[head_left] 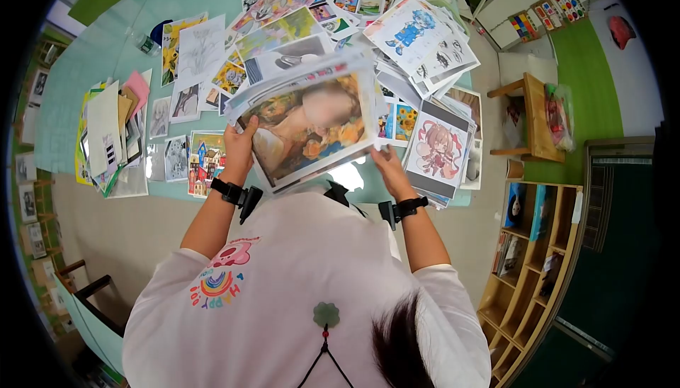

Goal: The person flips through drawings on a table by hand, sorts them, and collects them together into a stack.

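Between my two hands is a stack of art prints (283, 154), tilted above the table's near edge. Its top sheet shows a painted figure among orange and yellow flowers. My left hand (241, 148) grips the left edge, thumb on top. At the lower right corner, my right hand (388, 167) holds the stack with its fingers partly hidden. Close to that hand lies a pile topped by a chibi cartoon drawing (437, 148) with dark grey bands. Near my left hand is a colourful house picture (207, 161) on the table.
The pale glass table (60, 129) bears many overlapping pictures. A paper pile with a pink sheet (137, 90) lies at the left, near a clear bottle (145, 42). On the right stand a wooden stool (528, 122) and a wooden shelf (528, 260).
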The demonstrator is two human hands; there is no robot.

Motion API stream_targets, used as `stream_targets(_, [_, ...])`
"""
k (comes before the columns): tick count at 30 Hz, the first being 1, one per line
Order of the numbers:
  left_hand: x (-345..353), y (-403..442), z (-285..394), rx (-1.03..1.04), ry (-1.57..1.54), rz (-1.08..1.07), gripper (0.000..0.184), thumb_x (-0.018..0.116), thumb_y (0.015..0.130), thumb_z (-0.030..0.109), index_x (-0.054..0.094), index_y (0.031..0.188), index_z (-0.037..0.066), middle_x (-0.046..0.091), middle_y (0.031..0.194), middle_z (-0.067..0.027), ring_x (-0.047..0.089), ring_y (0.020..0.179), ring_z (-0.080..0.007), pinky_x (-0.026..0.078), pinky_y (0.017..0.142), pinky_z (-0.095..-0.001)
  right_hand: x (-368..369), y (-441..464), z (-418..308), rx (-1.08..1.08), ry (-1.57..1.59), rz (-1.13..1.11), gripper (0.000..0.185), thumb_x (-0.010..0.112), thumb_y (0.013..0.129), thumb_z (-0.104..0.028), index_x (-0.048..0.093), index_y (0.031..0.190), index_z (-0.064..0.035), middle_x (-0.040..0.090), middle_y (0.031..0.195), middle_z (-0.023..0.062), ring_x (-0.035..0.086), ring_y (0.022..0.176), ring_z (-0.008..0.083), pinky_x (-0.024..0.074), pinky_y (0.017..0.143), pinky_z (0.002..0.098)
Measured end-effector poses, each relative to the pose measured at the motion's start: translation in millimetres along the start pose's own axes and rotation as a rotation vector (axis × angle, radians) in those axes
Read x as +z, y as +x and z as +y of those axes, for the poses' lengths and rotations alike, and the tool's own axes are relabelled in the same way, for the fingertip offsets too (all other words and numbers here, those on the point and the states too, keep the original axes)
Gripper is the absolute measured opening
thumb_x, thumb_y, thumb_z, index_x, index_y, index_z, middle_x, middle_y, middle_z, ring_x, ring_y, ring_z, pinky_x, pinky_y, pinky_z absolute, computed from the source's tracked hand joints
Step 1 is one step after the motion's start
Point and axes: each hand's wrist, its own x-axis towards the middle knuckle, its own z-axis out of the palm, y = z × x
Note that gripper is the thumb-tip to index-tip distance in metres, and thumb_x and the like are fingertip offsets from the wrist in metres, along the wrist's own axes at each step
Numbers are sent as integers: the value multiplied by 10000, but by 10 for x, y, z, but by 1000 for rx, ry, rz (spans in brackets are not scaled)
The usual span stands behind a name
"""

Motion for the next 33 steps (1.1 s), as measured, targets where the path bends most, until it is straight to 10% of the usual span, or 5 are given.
stream_targets(6, [32,45,-290,-315,-198,9,325,632,857,93,531,1164,58,590,1090,-42,563,959,-162,461,825,-306,455,15,-68,106,656,-217,334,519,891,-103,470,1198,20,526,1216,126,519,1109,248,400,988,370])
stream_targets(15, [-67,-84,-511,-321,-147,-90,398,624,862,86,472,1227,35,555,1157,-50,535,1026,-167,440,875,-303,713,-18,-418,-65,795,-186,460,528,918,-361,465,1207,-8,561,1143,96,553,1033,242,428,958,378])
stream_targets(20, [-62,-188,-247,-334,-124,-313,491,638,848,83,411,1280,28,507,1220,-76,494,1101,-182,405,940,-312,742,8,-508,-269,386,28,478,650,746,89,469,1181,7,572,1097,99,583,953,191,478,843,309])
stream_targets(29, [-253,132,97,100,379,-497,965,798,664,137,178,1400,66,275,1406,-186,229,1347,-265,134,1115,-351,847,-627,-1010,-577,-450,97,287,703,739,-11,595,1000,37,651,867,65,593,790,120,486,722,258])
stream_targets(33, [2,86,409,-140,371,-651,622,739,701,14,444,1247,-6,545,1189,-111,506,1113,-181,428,932,-310,844,-735,-935,-786,-637,-85,466,750,695,-64,572,1121,-1,628,1029,82,570,918,133,457,833,285])
